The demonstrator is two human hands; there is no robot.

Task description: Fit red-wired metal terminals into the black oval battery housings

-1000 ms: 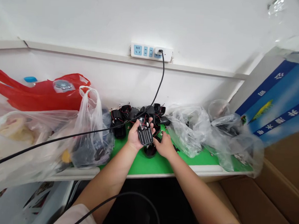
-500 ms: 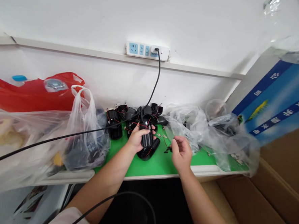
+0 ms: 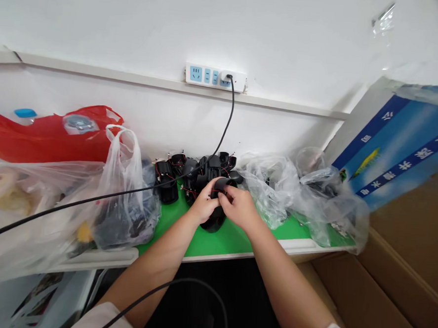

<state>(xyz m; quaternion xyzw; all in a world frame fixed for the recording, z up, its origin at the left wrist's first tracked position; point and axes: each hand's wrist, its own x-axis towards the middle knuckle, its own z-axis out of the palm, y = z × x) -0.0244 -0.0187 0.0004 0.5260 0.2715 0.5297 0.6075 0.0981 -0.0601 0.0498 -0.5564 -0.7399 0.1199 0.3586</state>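
My left hand (image 3: 204,203) is closed around a black plastic housing (image 3: 223,184) with a thin red wire across its open end. From the other side my right hand (image 3: 240,208) meets it, thumb and fingers pinched at the opening. Whatever small thing those fingertips may hold is hidden. Below both hands another black housing (image 3: 213,224) lies on the green tabletop (image 3: 232,241). Several more black housings with red wires (image 3: 167,183) are grouped behind and to the left.
A white power strip (image 3: 214,77) on the wall feeds a black cable (image 3: 128,192) that crosses in front of the housings. Plastic bags (image 3: 127,203) stand left, near a red bag (image 3: 49,143). Clear bags (image 3: 273,182) lie right, beside a blue printed box (image 3: 401,145).
My right hand has moved left and up from above the small parts on the table to the housing. My left hand still holds the housing, its end now partly covered by fingers.
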